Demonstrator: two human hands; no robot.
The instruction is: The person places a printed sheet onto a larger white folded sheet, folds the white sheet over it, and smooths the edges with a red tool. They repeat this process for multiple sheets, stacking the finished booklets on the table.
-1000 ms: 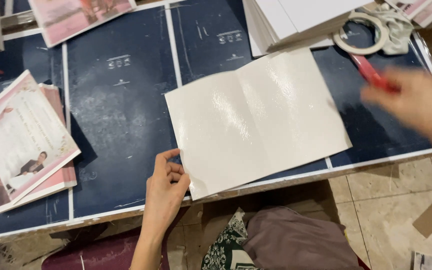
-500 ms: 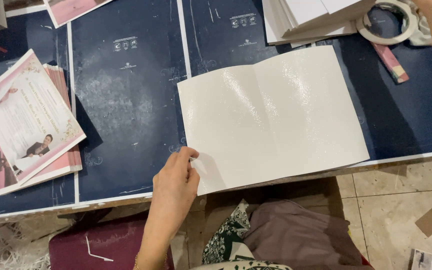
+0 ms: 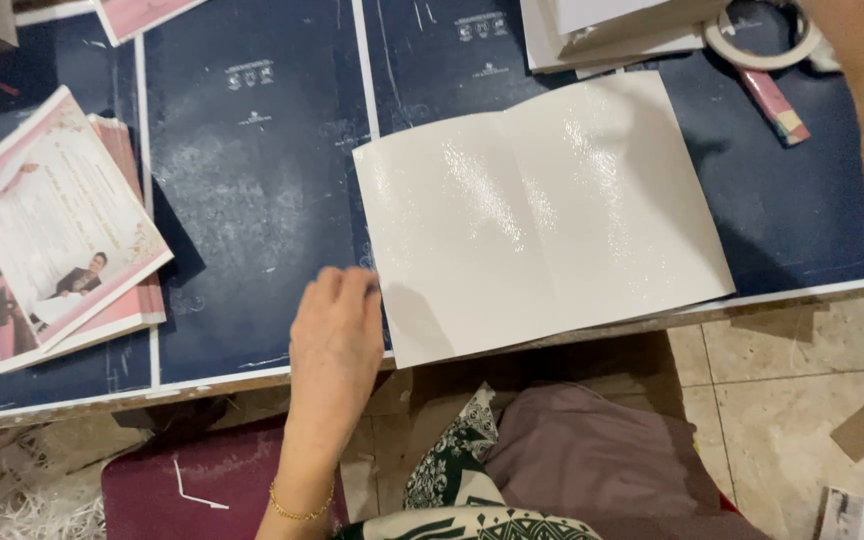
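Fingertips of the left hand [image 3: 334, 335] touch the glossy white sheet [image 3: 537, 215].

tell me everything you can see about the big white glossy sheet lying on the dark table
The white glossy sheet is a large rectangle of coated card or paper, blank, with glare streaks across its surface. A vertical crease near the middle splits it into two panels. It lies opened flat and turned slightly on the dark blue table, its lower left corner jutting past the table's front edge. The left hand rests at its lower left edge, fingertips touching it. Its upper edge lies close to a stack of white sheets.
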